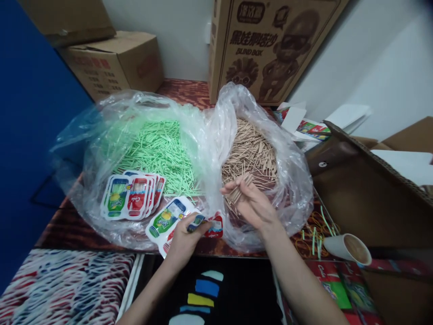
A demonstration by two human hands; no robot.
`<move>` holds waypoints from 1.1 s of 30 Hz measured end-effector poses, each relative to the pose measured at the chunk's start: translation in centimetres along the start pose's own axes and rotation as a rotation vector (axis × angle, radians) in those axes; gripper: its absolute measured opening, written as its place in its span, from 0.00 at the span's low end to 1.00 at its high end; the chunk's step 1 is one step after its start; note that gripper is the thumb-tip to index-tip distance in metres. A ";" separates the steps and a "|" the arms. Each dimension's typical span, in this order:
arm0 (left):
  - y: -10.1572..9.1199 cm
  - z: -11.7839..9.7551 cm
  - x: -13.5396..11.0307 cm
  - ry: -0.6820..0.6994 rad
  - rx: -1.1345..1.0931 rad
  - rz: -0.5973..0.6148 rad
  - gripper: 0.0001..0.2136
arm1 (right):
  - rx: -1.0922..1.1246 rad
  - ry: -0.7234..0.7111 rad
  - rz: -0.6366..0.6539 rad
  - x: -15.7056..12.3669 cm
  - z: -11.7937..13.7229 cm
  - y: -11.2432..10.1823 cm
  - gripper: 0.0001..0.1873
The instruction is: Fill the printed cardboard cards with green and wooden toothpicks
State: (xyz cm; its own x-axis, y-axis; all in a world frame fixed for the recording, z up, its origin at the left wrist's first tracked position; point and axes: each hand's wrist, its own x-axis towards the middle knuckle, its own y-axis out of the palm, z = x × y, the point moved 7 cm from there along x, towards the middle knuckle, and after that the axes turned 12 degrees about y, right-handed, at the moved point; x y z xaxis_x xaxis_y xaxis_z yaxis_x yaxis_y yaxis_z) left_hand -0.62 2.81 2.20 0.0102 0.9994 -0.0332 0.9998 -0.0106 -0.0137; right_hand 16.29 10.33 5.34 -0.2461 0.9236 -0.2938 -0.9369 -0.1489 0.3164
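Nearest the body, the left hand [184, 237] pinches a printed packet [169, 221] at the surface [67, 228] edge; beside it the right hand [252, 203] grips a bunch of wooden toothpicks [241, 187] over their plastic bag [291, 180]; beyond lie green toothpicks [158, 151], then cardboard boxes [270, 45].

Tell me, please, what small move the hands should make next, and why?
Probably bring the right hand with its pinch of wooden sticks across to the printed packet held by the left hand: the sticks are already lifted from the bag, and the packet waits close beside them.
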 end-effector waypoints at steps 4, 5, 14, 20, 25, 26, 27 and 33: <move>0.4 1.0 -0.1 -0.069 -0.059 -0.003 0.10 | 0.103 0.038 0.078 -0.3 -1.0 3.5 0.13; 0.4 1.4 -0.2 -0.094 -0.090 -0.011 0.10 | 0.120 0.056 0.095 -0.3 -1.3 3.9 0.13; 0.2 1.3 -0.4 -0.075 -0.129 0.011 0.10 | 0.070 0.229 0.088 -2.2 -3.3 4.1 0.13; -0.2 -0.9 -0.1 0.082 0.016 0.001 0.08 | -0.227 0.167 0.196 -3.6 -2.0 5.5 0.10; -0.5 -1.6 -0.1 0.095 -0.008 -0.005 0.09 | -0.217 0.001 0.062 -4.4 -0.1 4.9 0.14; -0.7 -1.6 -0.1 0.092 -0.017 -0.011 0.09 | -0.247 -0.046 0.010 -4.6 0.3 4.7 0.11; -0.8 -1.7 -0.1 0.085 -0.026 -0.014 0.10 | -0.307 -0.086 -0.025 -4.7 0.5 4.7 0.09; -1.4 -2.0 0.0 0.093 -0.047 -0.049 0.11 | -0.615 -0.205 -0.061 -4.9 1.2 5.4 0.09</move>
State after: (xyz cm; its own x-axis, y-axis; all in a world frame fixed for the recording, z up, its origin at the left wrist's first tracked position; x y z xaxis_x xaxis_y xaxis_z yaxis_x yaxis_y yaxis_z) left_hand -2.00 2.90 4.27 -0.0394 0.9975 0.0588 0.9987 0.0374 0.0341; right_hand 12.74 5.43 9.56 -0.1922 0.9765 -0.0973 -0.9340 -0.2124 -0.2871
